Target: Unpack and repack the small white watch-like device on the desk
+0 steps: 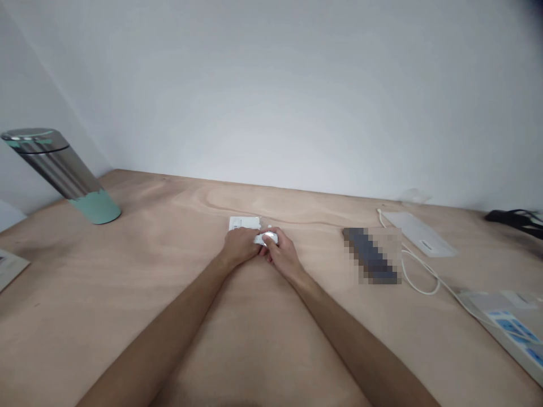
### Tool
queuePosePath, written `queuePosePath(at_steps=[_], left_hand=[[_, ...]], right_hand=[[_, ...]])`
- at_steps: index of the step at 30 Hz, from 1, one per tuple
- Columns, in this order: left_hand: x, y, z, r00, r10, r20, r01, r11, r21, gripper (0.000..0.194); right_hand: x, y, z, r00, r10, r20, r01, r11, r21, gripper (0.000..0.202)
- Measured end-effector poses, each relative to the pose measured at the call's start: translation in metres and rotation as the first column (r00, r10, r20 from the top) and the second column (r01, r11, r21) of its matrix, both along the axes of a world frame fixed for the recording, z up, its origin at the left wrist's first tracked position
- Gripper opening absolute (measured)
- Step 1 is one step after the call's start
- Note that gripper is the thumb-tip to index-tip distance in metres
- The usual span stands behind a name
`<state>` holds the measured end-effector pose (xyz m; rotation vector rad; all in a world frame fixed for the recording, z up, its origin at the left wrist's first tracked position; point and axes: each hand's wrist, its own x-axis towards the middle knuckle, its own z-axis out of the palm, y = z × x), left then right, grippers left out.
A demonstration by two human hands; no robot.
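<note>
Bare forearms (169,322), hands (285,257) w/ glossy, rounded wht. item (268,238), woodgrain tbl. (263,350)

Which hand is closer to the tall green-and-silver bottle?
The left hand: it is in front and to the bottle's right, not touching it. The right hand is beyond it, farther right.

White piece (274,238) partly hidden by hands (288,258); dark block (371,257) pixelated.
</note>
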<state>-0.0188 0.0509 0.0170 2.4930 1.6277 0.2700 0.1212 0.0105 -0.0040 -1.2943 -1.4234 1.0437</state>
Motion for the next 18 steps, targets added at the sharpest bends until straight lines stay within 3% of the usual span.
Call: queuePosePath(at_steps=[18], left_hand=[[-0.0016,0.0009,-0.0026,0.999,0.009,0.047,-0.009,1.000,0.012,0.021]], right_hand=[[-0.0010,-0.0002,0.0021,1.000,-0.021,0.017,0.021,1.000,-0.009,0.033]])
